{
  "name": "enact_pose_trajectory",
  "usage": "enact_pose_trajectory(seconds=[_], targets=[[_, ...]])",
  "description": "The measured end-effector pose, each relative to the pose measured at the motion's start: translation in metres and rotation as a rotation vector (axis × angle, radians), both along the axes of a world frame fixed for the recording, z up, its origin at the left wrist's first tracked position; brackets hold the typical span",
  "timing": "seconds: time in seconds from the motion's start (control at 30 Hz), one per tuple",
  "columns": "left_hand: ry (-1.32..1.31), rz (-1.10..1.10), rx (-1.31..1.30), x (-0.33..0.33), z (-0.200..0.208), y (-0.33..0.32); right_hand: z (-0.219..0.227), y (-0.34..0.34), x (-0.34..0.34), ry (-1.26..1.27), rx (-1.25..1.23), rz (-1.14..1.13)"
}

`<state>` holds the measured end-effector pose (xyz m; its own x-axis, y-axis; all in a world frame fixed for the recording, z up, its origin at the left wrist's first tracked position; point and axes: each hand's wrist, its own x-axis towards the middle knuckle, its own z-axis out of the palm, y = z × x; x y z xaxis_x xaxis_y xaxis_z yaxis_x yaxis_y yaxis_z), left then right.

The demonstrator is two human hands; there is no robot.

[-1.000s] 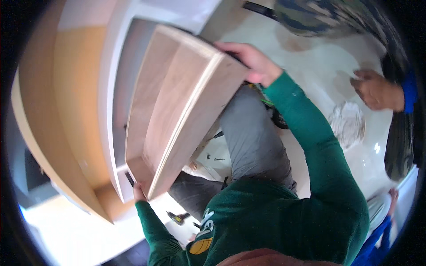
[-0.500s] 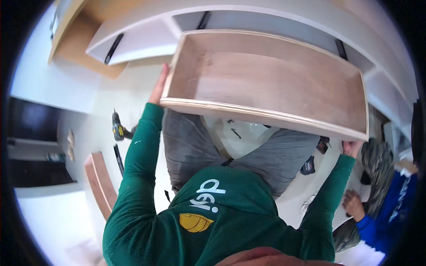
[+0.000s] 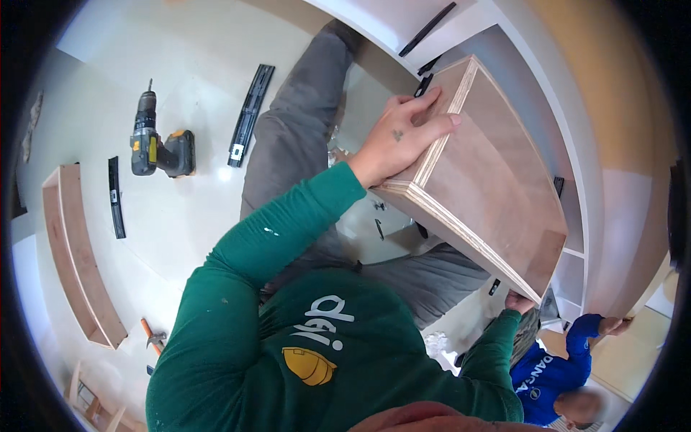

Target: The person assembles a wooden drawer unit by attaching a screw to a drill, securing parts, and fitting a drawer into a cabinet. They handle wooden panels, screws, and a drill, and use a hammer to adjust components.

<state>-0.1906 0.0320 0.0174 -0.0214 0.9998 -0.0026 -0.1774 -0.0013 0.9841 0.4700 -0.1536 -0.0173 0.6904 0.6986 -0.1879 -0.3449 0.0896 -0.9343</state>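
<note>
Both my hands hold a plywood drawer box (image 3: 504, 183), tilted at the mouth of a white cabinet (image 3: 576, 137). My left hand (image 3: 403, 140) grips its left end, with the thumb over the top edge and the fingers along the outer side. At the near right corner, my right hand (image 3: 520, 302) holds the box from below; its fingers are partly hidden. Just past my left fingertips is a black slide rail (image 3: 423, 85). Another black rail (image 3: 427, 29) is fixed to the cabinet's inner wall.
On the floor to the left lie a cordless drill (image 3: 155, 144), black drawer slides (image 3: 250, 115), a long wooden box (image 3: 83, 259) and a hammer (image 3: 152, 336). Small screws (image 3: 379, 227) lie between my legs. Another person in blue (image 3: 547, 374) is close by at the lower right, one arm reaching out.
My view has swung left. The drawer box has turned and tilted, its left end now close to the cabinet opening. Both hands still hold it. The other person's arm has risen.
</note>
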Motion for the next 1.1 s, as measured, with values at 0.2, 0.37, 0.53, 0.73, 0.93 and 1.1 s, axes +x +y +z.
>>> enact_pose_trajectory(seconds=[0.2,0.37,0.53,0.73,0.93,1.1], targets=[[-0.05,-0.019,0.05,-0.002,-0.021,0.018,-0.007,0.005,-0.002,0.026,-0.053,-0.082],[-0.126,-0.02,0.036,-0.001,-0.022,0.022,-0.011,0.005,0.002,0.025,-0.022,-0.054],[-0.071,-0.003,0.065,0.0,-0.024,0.024,-0.014,0.007,0.0,0.023,-0.007,-0.08],[-0.077,-0.021,0.041,0.001,-0.026,0.027,-0.014,0.004,0.002,0.022,-0.016,-0.127],[-0.085,-0.036,0.048,0.0,-0.026,0.032,-0.015,0.005,0.002,0.014,-0.02,-0.124],[-0.063,-0.027,0.055,-0.001,-0.024,0.033,-0.016,0.006,0.001,0.014,-0.017,-0.111]])
